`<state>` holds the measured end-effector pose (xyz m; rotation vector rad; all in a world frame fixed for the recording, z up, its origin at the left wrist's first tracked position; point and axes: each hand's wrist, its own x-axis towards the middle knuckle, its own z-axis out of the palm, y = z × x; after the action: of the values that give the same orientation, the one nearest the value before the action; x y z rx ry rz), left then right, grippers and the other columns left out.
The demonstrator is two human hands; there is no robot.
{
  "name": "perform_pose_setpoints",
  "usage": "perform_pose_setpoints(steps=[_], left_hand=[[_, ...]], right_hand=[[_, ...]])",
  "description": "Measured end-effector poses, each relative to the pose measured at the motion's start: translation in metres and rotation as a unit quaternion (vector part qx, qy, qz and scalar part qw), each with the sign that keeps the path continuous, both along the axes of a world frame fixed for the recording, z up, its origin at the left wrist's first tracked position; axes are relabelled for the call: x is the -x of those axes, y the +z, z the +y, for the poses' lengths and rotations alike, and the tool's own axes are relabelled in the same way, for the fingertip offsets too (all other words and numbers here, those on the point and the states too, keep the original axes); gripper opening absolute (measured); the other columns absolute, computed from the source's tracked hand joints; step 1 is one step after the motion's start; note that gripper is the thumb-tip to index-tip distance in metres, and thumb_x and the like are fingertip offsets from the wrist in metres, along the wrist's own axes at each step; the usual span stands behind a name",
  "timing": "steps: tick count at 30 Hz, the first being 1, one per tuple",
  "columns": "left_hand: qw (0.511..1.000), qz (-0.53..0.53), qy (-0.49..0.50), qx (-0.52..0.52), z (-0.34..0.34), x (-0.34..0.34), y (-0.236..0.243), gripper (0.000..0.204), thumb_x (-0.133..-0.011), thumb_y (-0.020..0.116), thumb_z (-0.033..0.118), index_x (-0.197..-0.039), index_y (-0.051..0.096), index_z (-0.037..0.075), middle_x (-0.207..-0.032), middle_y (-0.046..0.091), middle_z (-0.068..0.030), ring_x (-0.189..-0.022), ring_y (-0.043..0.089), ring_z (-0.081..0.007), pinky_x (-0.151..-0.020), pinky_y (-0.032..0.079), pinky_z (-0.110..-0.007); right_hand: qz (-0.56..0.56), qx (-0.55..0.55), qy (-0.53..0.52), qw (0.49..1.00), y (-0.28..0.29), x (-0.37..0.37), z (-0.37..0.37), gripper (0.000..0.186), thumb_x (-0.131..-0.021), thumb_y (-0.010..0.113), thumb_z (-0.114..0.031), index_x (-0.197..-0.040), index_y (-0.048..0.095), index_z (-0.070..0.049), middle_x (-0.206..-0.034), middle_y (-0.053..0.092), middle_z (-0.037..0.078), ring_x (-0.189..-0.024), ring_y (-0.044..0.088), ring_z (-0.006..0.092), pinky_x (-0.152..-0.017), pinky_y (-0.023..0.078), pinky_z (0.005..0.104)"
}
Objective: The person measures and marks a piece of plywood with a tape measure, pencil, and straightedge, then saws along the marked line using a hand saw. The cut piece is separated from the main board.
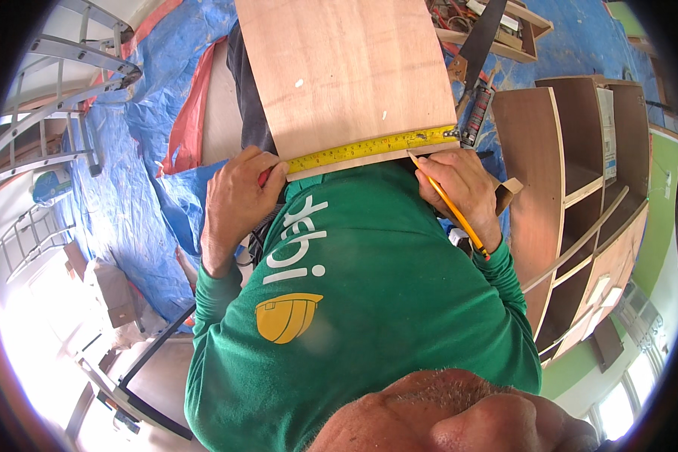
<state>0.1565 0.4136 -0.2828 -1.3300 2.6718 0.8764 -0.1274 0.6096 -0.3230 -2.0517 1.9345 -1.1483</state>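
A plywood board [346,68] lies in front of my body, with a yellow tape measure [354,148] stretched along its near edge and its metal hook at the right end. My left hand [241,188] is closed on the tape's left end, where a bit of red shows. My right hand [459,184] holds a yellow pencil [448,200] at the board's near right, its tip just by the edge below the tape. My green sweatshirt fills the lower middle.
Blue sheeting [151,128] covers the floor. Aluminium ladders [75,83] stand at left. A wooden shelving unit [527,143] is at right. A handsaw [478,45], a sealant tube [476,113] and a wooden crate [523,41] sit beyond the board's right side.
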Motion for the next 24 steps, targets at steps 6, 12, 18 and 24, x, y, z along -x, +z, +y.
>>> perform_pose_setpoints(steps=[6,12,18,24], left_hand=[[1.000,0.005,-0.002,0.010,0.003,0.000,-0.003,0.024,-0.098,0.068,0.028,-0.098,0.081,0.007,-0.095,0.071,-0.0131,-0.084,0.072,-0.0394,-0.075,0.057,-0.047],[1.000,0.014,0.000,0.008,0.003,-0.002,-0.005,0.025,-0.099,0.068,0.028,-0.098,0.080,0.007,-0.093,0.070,-0.0134,-0.084,0.071,-0.0397,-0.074,0.056,-0.048],[1.000,0.004,-0.002,-0.003,0.001,-0.001,-0.004,0.026,-0.099,0.068,0.029,-0.098,0.080,0.006,-0.093,0.069,-0.0137,-0.083,0.071,-0.0398,-0.074,0.056,-0.048],[1.000,0.003,-0.006,-0.015,0.000,-0.002,-0.004,0.025,-0.100,0.069,0.024,-0.101,0.078,0.001,-0.093,0.069,-0.0164,-0.082,0.070,-0.0393,-0.075,0.054,-0.045]], right_hand=[[-0.066,-0.038,-0.013,0.997,0.005,0.004,-0.006,0.020,-0.085,0.080,0.001,-0.103,0.071,-0.004,-0.096,0.078,0.011,-0.087,0.075,0.0289,-0.082,0.061,0.0385],[-0.070,-0.020,0.002,0.997,0.004,0.007,-0.009,0.025,-0.083,0.082,-0.001,-0.104,0.071,-0.008,-0.087,0.073,0.008,-0.077,0.072,0.0255,-0.070,0.057,0.0374],[-0.070,-0.036,-0.012,0.997,0.002,0.006,-0.009,0.024,-0.083,0.082,-0.001,-0.104,0.071,-0.008,-0.086,0.072,0.008,-0.076,0.071,0.0258,-0.070,0.057,0.0368],[-0.067,-0.027,-0.013,0.997,0.002,0.005,-0.012,0.025,-0.083,0.082,-0.001,-0.104,0.071,-0.008,-0.085,0.071,0.009,-0.074,0.070,0.0268,-0.068,0.056,0.0371]])
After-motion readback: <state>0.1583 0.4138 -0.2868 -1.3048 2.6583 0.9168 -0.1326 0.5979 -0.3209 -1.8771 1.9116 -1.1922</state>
